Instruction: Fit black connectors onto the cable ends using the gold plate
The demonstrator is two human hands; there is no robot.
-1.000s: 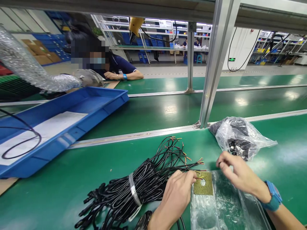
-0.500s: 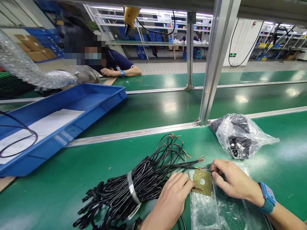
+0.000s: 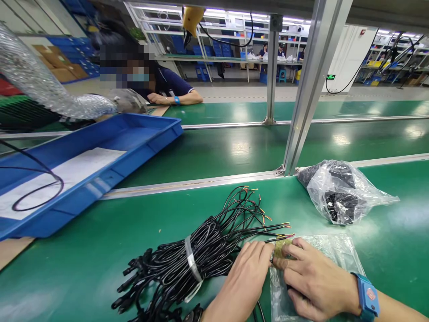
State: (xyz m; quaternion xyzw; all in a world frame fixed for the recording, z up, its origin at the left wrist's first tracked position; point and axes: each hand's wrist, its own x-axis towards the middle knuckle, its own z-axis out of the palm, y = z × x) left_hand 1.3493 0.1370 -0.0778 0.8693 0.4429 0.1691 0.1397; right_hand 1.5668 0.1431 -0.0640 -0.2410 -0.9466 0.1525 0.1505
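Right hand [image 3: 311, 279] slid left onto brass plate [image 3: 280, 248], covering most | left hand [image 3: 246, 277] pinching plate's left edge beside wire bundle [image 3: 197, 259] | step: likely seating stripped wire on plate | next: steady fingertip alignment

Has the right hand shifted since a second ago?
Yes. The right hand has come away from the bag of black parts toward the left hand, covering the small green board.
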